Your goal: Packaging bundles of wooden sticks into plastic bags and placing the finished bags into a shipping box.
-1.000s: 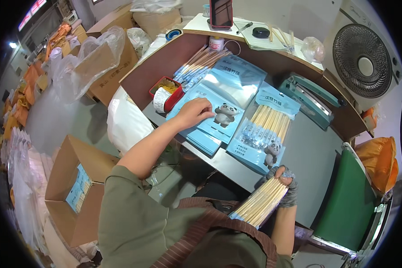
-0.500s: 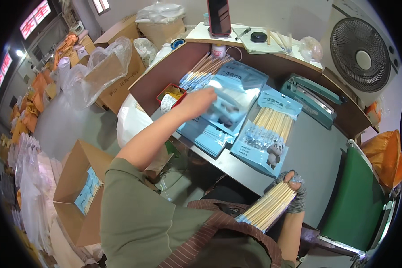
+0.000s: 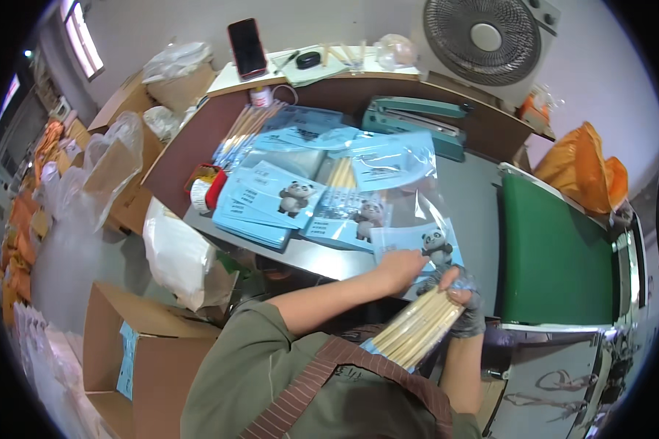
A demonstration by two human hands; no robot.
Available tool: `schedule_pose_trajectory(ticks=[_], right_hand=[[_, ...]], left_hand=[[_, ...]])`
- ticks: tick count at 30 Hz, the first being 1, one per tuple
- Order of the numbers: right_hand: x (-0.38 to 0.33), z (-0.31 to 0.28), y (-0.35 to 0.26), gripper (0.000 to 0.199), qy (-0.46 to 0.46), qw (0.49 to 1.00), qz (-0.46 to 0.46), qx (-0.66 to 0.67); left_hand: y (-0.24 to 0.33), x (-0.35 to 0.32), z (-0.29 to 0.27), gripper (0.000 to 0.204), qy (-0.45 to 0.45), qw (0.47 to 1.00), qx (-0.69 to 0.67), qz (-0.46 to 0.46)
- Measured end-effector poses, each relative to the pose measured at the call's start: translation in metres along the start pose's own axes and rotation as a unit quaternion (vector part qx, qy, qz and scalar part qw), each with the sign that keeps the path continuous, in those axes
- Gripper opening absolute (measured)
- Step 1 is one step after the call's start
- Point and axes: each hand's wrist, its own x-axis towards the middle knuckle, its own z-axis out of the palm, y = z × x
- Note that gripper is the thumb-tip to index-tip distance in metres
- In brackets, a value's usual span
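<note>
My right hand (image 3: 458,296), in a grey glove with bare fingertips, is closed around the ends of a bundle of wrapped chopsticks (image 3: 416,327). The bundle slants down toward my apron. Beside it my left hand (image 3: 404,271) is closed on the near edge of a flat blue-and-clear plastic bag (image 3: 395,162) with a panda print. This bag stretches away over the table and partly covers a filled bag of chopsticks (image 3: 342,179). Left of that lies a stack of flat blue bags (image 3: 260,201). Loose wrapped chopsticks (image 3: 245,135) are heaped behind the stack.
A green heat sealer (image 3: 417,124) stands at the table's back edge. To the right is a green conveyor belt (image 3: 560,249). A small red box (image 3: 211,186) sits at the left edge. An open carton (image 3: 165,358) holding blue packs is at lower left. A phone (image 3: 247,50) leans on the shelf.
My left hand has moved from the bag pile to beside my right hand, bringing a flat bag along. The view has turned right. My right hand still holds the chopstick bundle.
</note>
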Motion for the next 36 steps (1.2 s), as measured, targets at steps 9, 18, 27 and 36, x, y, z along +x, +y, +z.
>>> schedule_pose_trajectory(ticks=[9, 18, 27, 36], right_hand=[[0.036, -0.060, 0.062, 0.031, -0.052, 0.988, 0.095, 0.114], [0.042, 0.001, 0.061, 0.033, 0.154, 0.980, 0.129, 0.008], [-0.096, 0.001, 0.117, 0.054, 0.031, 0.984, 0.170, -0.039], [0.000, -0.005, 0.068, 0.059, 0.274, 0.765, -0.157, -0.562]], left_hand=[[0.003, 0.000, 0.006, 0.016, 0.107, 0.956, -0.235, -0.141], [0.011, -0.023, -0.018, 0.027, 0.273, 0.958, -0.070, 0.055], [0.015, -0.119, -0.029, 0.040, 0.234, 0.960, -0.036, 0.147], [0.020, -0.048, -0.026, 0.032, 0.176, 0.955, -0.182, -0.156]])
